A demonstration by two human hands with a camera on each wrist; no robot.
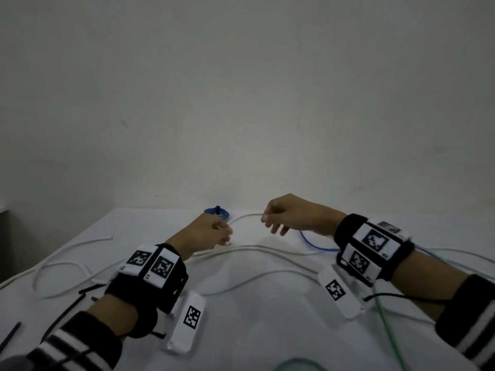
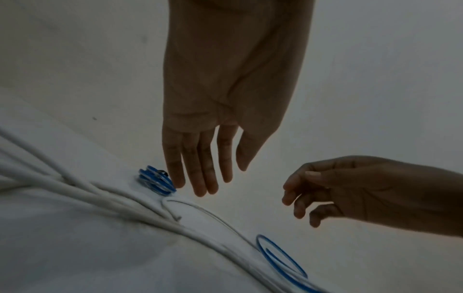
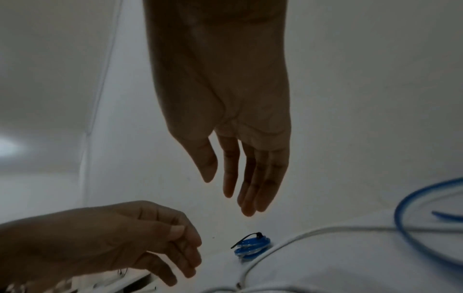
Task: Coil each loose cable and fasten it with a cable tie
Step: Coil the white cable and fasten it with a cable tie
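Observation:
A blue cable coil (image 1: pixel 217 212) (image 2: pixel 155 181) (image 3: pixel 253 246), bound with a black tie, lies at the table's far edge by the wall. My left hand (image 1: pixel 226 234) (image 2: pixel 220 178) hovers just in front of it, fingers relaxed and holding nothing. My right hand (image 1: pixel 267 223) (image 3: pixel 225 194) floats to its right, also holding nothing, above a loose white cable (image 1: pixel 246 216). More white cables (image 1: pixel 254 247) (image 2: pixel 100 200) trail across the white table (image 1: pixel 254 317). A loose blue cable (image 1: pixel 316 243) (image 2: pixel 280 257) (image 3: pixel 411 228) curves under my right wrist.
Several black cable ties (image 1: pixel 67 309) lie near my left forearm at the table's left front. A green cable (image 1: pixel 388 330) runs off the front right. The bare wall (image 1: pixel 241 103) stands right behind the table.

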